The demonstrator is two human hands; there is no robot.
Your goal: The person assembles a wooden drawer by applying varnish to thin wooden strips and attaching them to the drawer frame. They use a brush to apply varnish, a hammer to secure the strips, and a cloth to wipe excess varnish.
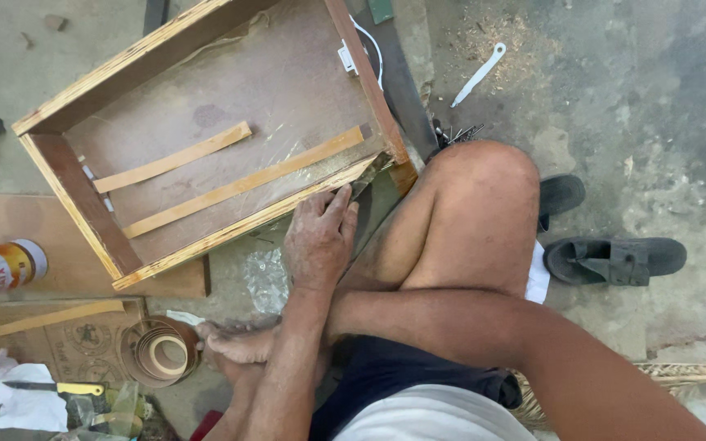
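Wooden box frame [206, 106], open side up on the concrete floor [631, 122], with two loose wooden strips [239, 184] lying inside on its brown panel. One hand [319, 237] presses a dark flat tool [367, 178] against the frame's near edge, fingers closed together around it; which hand it is cannot be told, as the forearms cross. Nearby: bent knee [475, 212], sandals [614, 260], coiled edge banding [161, 351], can [6, 268].

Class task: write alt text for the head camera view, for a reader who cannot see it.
A seated person's hand presses a dark flat tool against the front edge of a shallow open wooden box on the concrete floor. Two loose wooden strips lie inside; dark sandals rest beside the knee.
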